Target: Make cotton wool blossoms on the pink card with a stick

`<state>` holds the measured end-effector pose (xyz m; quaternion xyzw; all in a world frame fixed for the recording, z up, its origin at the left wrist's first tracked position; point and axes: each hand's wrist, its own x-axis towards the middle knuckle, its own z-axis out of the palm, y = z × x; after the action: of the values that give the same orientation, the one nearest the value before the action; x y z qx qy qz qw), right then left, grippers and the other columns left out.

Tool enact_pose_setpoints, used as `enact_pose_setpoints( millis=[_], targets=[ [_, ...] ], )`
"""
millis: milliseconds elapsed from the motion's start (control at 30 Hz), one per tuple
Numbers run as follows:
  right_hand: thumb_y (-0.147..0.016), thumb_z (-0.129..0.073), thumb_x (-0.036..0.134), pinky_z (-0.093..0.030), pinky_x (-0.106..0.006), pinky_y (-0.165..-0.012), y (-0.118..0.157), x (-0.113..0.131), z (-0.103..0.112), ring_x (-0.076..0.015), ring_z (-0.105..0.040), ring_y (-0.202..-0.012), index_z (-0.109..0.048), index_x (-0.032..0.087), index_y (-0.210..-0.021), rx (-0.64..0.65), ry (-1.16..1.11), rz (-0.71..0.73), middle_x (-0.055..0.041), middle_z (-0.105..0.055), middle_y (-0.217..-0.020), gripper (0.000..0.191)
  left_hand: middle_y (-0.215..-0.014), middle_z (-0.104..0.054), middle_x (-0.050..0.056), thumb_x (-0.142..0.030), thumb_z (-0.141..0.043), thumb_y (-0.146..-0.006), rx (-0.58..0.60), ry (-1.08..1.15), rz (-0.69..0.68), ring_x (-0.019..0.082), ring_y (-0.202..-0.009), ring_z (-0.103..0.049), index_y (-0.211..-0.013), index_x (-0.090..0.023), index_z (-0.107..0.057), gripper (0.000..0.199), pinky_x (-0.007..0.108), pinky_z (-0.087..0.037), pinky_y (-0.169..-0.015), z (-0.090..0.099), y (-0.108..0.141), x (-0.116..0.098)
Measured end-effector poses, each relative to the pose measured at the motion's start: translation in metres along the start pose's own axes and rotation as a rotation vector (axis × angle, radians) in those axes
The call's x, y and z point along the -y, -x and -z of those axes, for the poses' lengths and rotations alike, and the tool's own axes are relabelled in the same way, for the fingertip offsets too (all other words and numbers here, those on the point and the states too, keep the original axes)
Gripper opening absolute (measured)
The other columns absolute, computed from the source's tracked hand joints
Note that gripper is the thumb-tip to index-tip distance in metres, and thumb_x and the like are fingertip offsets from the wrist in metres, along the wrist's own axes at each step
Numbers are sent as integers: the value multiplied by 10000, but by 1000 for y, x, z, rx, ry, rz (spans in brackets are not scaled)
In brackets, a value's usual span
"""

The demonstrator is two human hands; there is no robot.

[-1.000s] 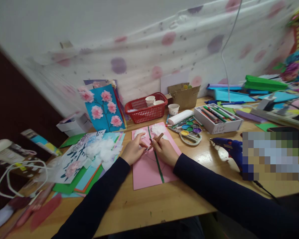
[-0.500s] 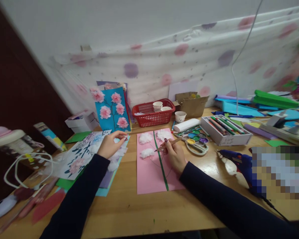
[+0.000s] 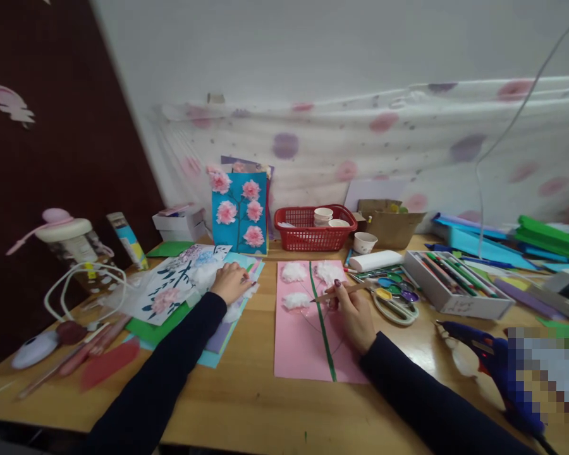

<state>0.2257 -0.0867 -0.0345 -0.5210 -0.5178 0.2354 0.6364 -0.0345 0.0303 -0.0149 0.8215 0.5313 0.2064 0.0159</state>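
My right hand (image 3: 353, 313) grips a brown pencil (image 3: 361, 286), its dark tip close to a green stem line on the pink paper (image 3: 296, 344). Thin curved pencil lines branch off that stem. White cotton tufts (image 3: 296, 301) sit on the paper's upper part, two at left and one at upper right. My left hand (image 3: 230, 283) rests palm down over white cotton (image 3: 203, 278) on a pile of coloured sheets (image 3: 213, 357). Its fingers are slightly bent and apart; their undersides are hidden.
A blue flower picture (image 3: 239, 215) stands behind. Beside it are a red basket (image 3: 315, 239), a paper cup (image 3: 365, 243) and a box of coloured pencils (image 3: 474, 306). Scissors (image 3: 398, 315) and a blue glue gun (image 3: 493, 363) lie right; a bottle (image 3: 69, 243) stands left.
The view has swung left. My left hand has lowered from a raised pinch onto the cotton and sheets. My right hand keeps the pencil, its tip now nearer the green stem.
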Motion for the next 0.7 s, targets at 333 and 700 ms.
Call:
enact_pose_setpoints(
  millis=[333,700],
  targets=[
    [-854,-437,546,-372,-288,-519,-1,-8,4,-151,-463,-514,-585,174,-697,6,34,4,-5,-483,-533,429,-803,-638,45,-317,-577,-718,-103,494,16,199,-832,-576,-705,-170,-577,147,360,-429,-810,8,-2,0],
    [-861,-484,479,-411,-298,-614,10,8,-4,-154,-522,-587,-624,166,-778,103,-173,19,-13,-549,-592,353,-776,-662,31,-261,-786,-544,181,1397,114,134,-737,-628,-875,-142,-549,424,284,-488,-737,9,29,-64]
  ],
)
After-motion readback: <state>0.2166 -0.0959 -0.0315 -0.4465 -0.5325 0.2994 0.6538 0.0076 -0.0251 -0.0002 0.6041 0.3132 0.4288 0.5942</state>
